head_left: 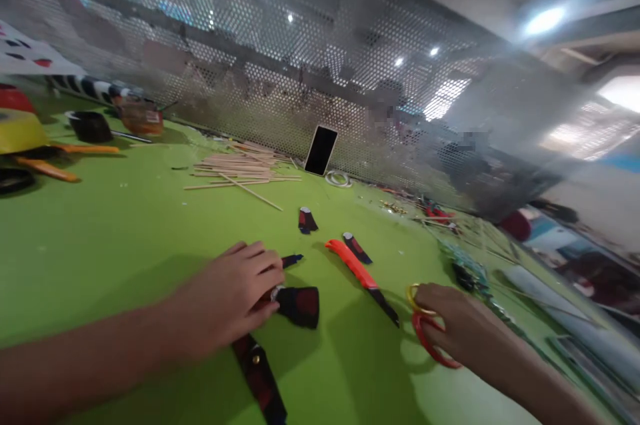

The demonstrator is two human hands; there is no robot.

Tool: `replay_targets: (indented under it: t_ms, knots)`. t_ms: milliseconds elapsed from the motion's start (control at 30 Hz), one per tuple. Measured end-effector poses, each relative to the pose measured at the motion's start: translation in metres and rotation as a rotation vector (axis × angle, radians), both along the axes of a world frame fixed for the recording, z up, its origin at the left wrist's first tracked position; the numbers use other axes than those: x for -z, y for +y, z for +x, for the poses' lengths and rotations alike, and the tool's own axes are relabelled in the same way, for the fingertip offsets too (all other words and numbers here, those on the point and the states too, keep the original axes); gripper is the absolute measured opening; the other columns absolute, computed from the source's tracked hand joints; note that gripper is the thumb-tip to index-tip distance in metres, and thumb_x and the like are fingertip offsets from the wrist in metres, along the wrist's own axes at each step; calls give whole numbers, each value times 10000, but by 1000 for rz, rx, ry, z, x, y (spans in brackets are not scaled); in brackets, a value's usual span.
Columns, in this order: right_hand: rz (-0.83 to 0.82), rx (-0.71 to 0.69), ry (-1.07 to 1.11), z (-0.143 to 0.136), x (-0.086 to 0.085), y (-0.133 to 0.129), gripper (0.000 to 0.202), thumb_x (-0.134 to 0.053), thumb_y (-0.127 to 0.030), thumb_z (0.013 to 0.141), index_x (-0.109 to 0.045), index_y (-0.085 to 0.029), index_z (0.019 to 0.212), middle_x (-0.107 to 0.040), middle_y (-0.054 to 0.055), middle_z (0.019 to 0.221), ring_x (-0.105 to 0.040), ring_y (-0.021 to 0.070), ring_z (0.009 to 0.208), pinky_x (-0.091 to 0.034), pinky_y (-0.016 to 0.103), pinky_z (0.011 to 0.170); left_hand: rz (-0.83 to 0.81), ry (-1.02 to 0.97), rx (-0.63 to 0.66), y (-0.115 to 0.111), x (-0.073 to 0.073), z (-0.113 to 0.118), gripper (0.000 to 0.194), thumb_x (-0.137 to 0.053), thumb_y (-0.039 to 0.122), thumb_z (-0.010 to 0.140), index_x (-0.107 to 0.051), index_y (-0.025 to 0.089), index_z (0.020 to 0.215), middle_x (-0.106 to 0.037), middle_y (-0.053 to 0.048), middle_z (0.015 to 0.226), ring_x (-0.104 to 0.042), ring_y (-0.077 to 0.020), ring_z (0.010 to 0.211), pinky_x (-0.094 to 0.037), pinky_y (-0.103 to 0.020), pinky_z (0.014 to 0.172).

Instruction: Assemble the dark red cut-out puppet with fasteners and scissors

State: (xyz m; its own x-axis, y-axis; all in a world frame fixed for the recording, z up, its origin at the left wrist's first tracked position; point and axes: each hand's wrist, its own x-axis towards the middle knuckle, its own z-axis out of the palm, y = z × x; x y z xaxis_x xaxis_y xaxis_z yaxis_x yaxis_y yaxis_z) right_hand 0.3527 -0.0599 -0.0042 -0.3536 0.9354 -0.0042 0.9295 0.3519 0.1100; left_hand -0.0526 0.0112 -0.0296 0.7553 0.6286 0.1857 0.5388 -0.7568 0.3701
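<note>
My left hand [243, 295] is closed over a dark red-and-black fabric piece [300, 306] whose flared end sticks out past the fingers. Below that hand lies a similar dark strip [260, 378] with a brass-coloured snap. My right hand [450, 315] grips scissors [420, 335] by their red and yellow handle loops; the blades are hidden or too blurred to make out. Between the hands rests a utility knife [353, 265] with an orange handle and dark blade end. Two small dark fabric pieces, one [307, 219] farther back and another [357, 248] beside the knife, lie on the green table.
Thin wooden sticks [240, 166] are heaped at the back, near an upright phone [321, 150] and a white coil [339, 178]. At left are a yellow tape roll [20, 131], orange-handled tools [50, 168] and a jar [140, 118]. A perforated metal screen [280, 65] borders the table.
</note>
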Motion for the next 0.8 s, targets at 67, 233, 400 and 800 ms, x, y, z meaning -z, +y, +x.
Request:
replay_targets:
  t_ms: [67,233,400,800]
  knots:
    - [-131,44,0,2,0,3,157,-566,-77,838,-544,-208,754,-641,42,839,-611,197,777,-417,303,717,-74,96,-61,5,-10,10,256,-742,270,940,-719,181,1179,-687,-95,1242,-581,-318,1177,-435,-505,1042]
    - [-385,113,123,-8,-35,11,104,-610,-158,819,-678,-201,885,-705,76,979,-657,224,880,-480,316,760,-197,166,-145,15,-26,25,152,-814,264,868,-776,209,1005,-705,-91,1160,-619,-315,1123,-447,-479,1000]
    - [-371,183,416,35,-70,97,271,-662,-381,903,-769,-217,1091,-780,68,1021,-712,231,928,-544,323,821,-311,130,-213,17,-27,26,143,-754,143,792,-710,189,920,-690,-64,1067,-633,-259,985,-468,-359,840]
    - [-65,612,212,46,-10,283,358,-695,-362,982,-646,-171,1280,-657,90,1298,-682,263,1093,-601,433,894,-359,-134,-258,14,1,22,255,-589,64,654,-677,216,839,-656,-2,937,-604,-211,893,-398,-297,744]
